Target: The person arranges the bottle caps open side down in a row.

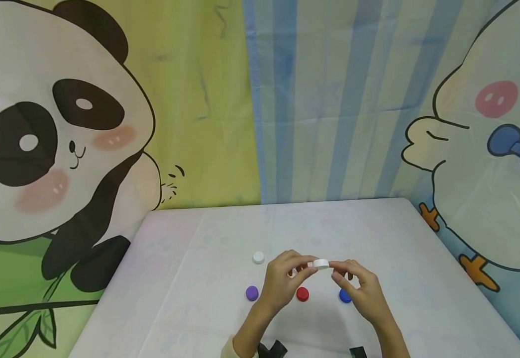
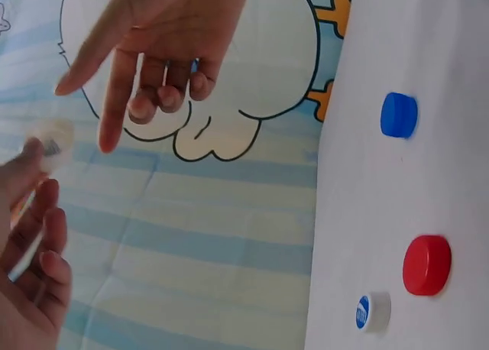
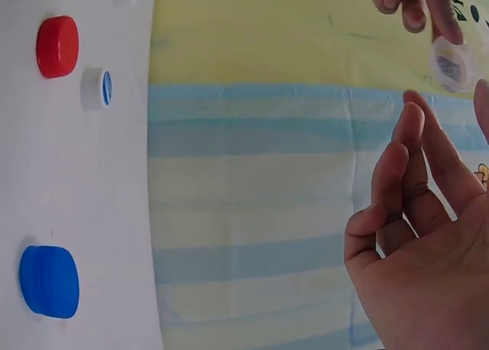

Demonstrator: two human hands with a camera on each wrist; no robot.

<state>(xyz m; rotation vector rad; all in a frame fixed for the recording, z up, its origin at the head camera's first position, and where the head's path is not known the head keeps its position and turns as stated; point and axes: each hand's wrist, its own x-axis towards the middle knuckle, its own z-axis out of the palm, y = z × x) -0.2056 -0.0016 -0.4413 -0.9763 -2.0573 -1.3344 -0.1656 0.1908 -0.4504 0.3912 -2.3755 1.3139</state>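
Both hands hover above the table's near middle: left hand and right hand pinch one white cap between them. Below lie purple cap, red cap, blue cap; farther, another white cap, then open tabletop to the far edge.

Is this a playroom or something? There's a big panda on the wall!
Probably a play corner or a set made up like one. Cartoon cloths with a panda and a chick hang behind a white table, and both hands hold a white cap above small coloured caps.
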